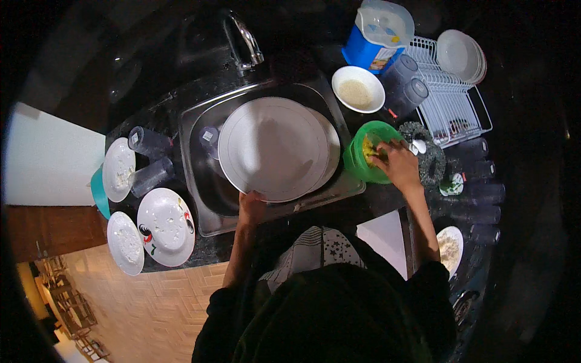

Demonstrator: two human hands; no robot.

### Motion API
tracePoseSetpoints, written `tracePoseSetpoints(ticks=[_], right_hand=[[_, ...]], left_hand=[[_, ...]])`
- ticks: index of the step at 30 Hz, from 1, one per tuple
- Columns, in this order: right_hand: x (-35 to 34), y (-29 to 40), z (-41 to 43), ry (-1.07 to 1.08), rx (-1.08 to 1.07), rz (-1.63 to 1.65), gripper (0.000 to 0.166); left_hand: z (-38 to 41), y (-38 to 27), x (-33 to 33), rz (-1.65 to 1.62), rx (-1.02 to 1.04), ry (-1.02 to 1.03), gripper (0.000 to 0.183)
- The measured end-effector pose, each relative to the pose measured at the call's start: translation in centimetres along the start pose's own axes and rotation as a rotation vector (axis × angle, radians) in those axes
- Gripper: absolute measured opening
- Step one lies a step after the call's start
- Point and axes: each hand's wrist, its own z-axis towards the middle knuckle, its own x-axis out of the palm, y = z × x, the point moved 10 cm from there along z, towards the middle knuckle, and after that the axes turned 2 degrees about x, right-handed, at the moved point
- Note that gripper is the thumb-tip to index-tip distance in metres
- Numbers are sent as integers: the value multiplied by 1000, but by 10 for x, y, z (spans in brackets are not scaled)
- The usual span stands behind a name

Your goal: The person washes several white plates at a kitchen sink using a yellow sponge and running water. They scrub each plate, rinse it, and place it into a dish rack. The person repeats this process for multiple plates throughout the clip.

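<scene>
My left hand (252, 205) grips the lower rim of a large white plate (274, 149) held over the steel sink (193, 181). Behind that plate, another pale plate (333, 140) shows at its right edge. My right hand (397, 161) reaches into a green plastic bowl (356, 156) right of the sink, its fingertips at a yellow sponge-like thing (370, 152); whether they grip it I cannot tell. A clear cup (209, 137) lies in the sink, left of the plates.
Soiled plates (165, 227) and clear tumblers (152, 176) stand left of the sink. The faucet (245, 43) rises behind it. To the right are a white bowl of grainy powder (358, 89), a blue container (379, 36), a dish rack (449, 100), more tumblers and a plate with pale food (449, 249).
</scene>
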Motion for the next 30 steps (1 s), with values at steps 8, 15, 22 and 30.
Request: tracePoseSetpoints(ticks=[8, 15, 22, 30], right_hand=[[27, 100, 136, 81, -159, 865, 27], [233, 182, 278, 628, 335, 1586, 27], [263, 197, 300, 463, 72, 1735, 34], [266, 158, 301, 336, -13, 1289, 36]], left_hand=[[13, 2, -24, -98, -43, -101, 55], [15, 4, -61, 120, 34, -141, 47], [15, 5, -66, 170, 56, -179, 33], [32, -3, -33, -49, -24, -169, 18]])
